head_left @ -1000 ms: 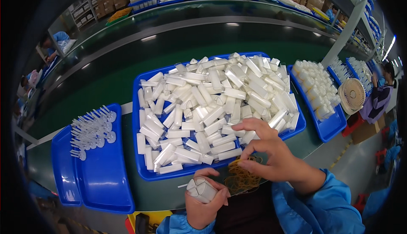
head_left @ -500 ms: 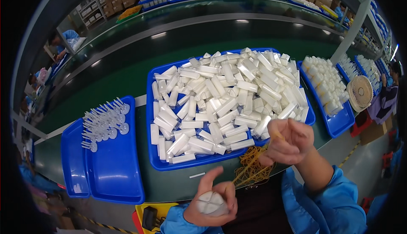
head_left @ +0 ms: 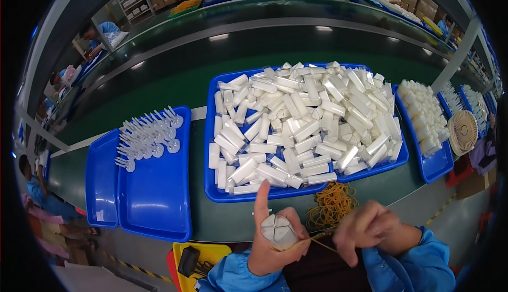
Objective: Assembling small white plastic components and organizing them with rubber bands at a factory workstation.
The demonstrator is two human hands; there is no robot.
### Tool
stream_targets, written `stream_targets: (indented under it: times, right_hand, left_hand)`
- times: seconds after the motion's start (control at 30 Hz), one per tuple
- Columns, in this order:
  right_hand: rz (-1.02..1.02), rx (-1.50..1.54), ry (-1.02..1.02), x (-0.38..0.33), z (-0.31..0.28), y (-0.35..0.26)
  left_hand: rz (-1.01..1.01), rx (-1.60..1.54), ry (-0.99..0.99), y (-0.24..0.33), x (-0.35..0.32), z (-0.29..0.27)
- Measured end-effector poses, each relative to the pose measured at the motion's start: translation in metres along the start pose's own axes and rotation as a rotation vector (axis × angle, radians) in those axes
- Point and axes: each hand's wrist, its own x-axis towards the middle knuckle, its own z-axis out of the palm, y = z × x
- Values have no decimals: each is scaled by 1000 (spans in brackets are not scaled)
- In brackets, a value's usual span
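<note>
At the near edge of the green bench (head_left: 159, 54), a bundle of white plastic pieces (head_left: 277, 229) (about four) sits in the left hand (head_left: 275, 244), grip closed round it, forefinger up. The right hand (head_left: 370, 228) pinches a rubber band (head_left: 317, 239) stretched from the bundle. Four blue trays (head_left: 153, 202) beyond; factory hall.

A bundle of white plastic pieces (head_left: 277, 230) is standing upright near the lower edge, its wedge-shaped ends facing up and fitting together like a round. A tan rubber band (head_left: 312, 240) is stretching taut from the bundle's side toward the right.
</note>
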Motion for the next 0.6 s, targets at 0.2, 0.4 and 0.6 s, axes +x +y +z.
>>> stream_targets:
  times: [0.2,0.4,0.6]
  right_hand:
    - [271,-789,128,24,-10,-21]
    - [156,-1521,106,28,13,-30]
    - [72,-1630,183,18,26,-18]
  left_hand:
    - [404,976,-60,-22,8,-2]
    - [114,1194,-241,-15,4,10]
    - [-24,430,-292,-4,1,6]
